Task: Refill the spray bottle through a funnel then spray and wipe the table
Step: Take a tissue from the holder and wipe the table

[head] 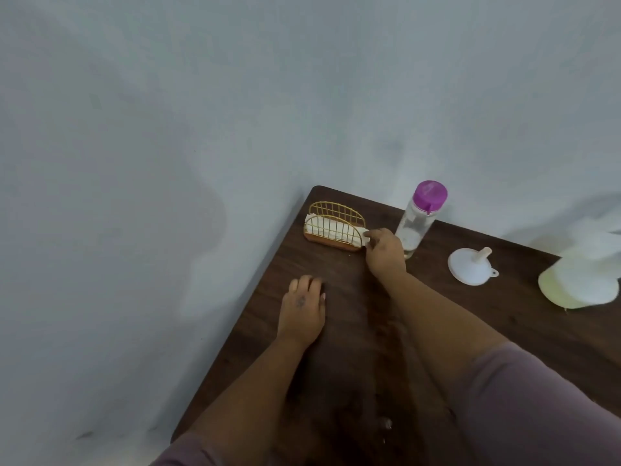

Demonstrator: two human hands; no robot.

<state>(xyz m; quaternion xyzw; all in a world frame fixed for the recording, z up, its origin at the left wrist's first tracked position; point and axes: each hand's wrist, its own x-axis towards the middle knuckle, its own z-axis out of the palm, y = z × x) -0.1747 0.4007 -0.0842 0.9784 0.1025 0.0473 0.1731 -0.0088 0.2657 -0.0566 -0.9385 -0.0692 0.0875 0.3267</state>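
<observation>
A dark wooden table (pixel 336 348) fills the lower right. At its far corner stands a gold wire napkin holder (pixel 332 227) with white napkins (pixel 336 232) in it. My right hand (pixel 383 252) pinches the right end of a napkin at the holder. My left hand (pixel 304 307) rests flat on the table, fingers straight. A clear water bottle with a purple lid (pixel 420 216) stands just behind my right hand. A white funnel (pixel 470 269) lies on its side to the right. A blurred pale yellow and white spray bottle (pixel 584 274) is at the right edge.
A pale grey wall surrounds the table on the far side and left. The table's left edge runs diagonally from the far corner toward me. Small specks lie on the wood near the bottom (pixel 386 423).
</observation>
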